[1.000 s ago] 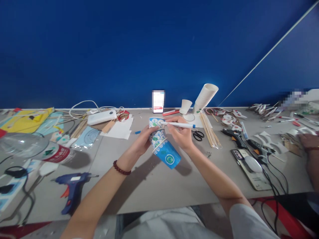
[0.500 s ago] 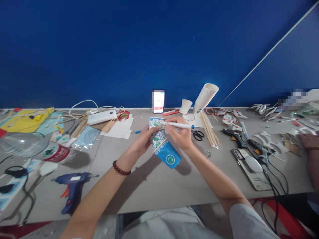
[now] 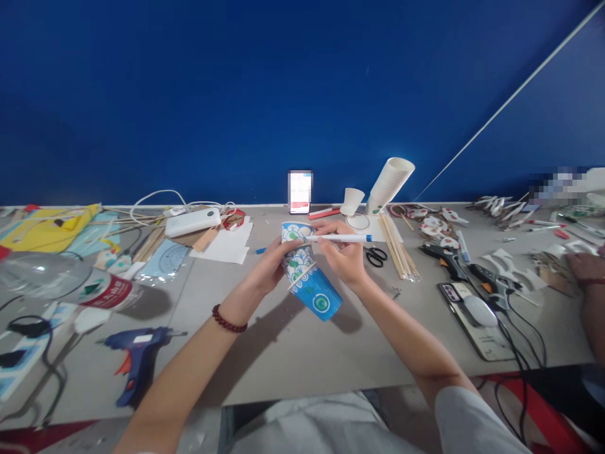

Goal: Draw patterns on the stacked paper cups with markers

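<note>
marker (image 3: 347, 238) shifted slightly right, left hand (image 3: 270, 267) clasping cups (image 3: 302, 265), right hand (image 3: 348, 260) pinching marker

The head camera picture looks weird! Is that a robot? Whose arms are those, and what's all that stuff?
No robot here, just a person with bare hands. The camera sits on that person's head, looking forward and down, so you see their own arms reaching out. The left hand holds patterned cups, one fitted against the other. The right hand holds a white pen with a blue end, pointing at the cups. On the grey table are a blue glue gun, a bottle lying down, scissors and a tall leaning stack of white cups. At the right edge is another person's hand.
</note>
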`<state>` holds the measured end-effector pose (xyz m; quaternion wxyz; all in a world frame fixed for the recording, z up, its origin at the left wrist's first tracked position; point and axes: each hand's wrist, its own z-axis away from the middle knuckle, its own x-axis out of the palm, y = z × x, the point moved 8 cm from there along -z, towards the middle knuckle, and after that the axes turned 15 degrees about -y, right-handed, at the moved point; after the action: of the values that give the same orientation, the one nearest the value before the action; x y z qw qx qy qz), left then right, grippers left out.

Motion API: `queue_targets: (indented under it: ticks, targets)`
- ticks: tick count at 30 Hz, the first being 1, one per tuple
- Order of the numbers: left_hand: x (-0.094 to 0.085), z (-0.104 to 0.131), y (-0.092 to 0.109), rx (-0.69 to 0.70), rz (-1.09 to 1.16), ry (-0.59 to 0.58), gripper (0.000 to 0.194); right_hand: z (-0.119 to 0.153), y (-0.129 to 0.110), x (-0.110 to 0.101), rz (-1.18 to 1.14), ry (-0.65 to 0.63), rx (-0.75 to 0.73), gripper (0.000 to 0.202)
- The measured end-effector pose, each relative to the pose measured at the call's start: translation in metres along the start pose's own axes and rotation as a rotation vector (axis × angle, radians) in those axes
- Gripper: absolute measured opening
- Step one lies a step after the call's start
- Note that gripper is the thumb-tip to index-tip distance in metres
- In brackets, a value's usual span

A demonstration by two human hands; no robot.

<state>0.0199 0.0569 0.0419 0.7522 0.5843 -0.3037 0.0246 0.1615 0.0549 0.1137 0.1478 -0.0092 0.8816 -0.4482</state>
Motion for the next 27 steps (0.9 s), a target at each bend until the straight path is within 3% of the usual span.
queue_targets:
  ticks: [27]
  targets:
    - [-0.0009, 0.0003, -0.0001, -0.011, -0.037, 0.007, 0.041, 0.0012, 0.0022, -0.0013, 0.019, 0.028, 0.022, 0.008]
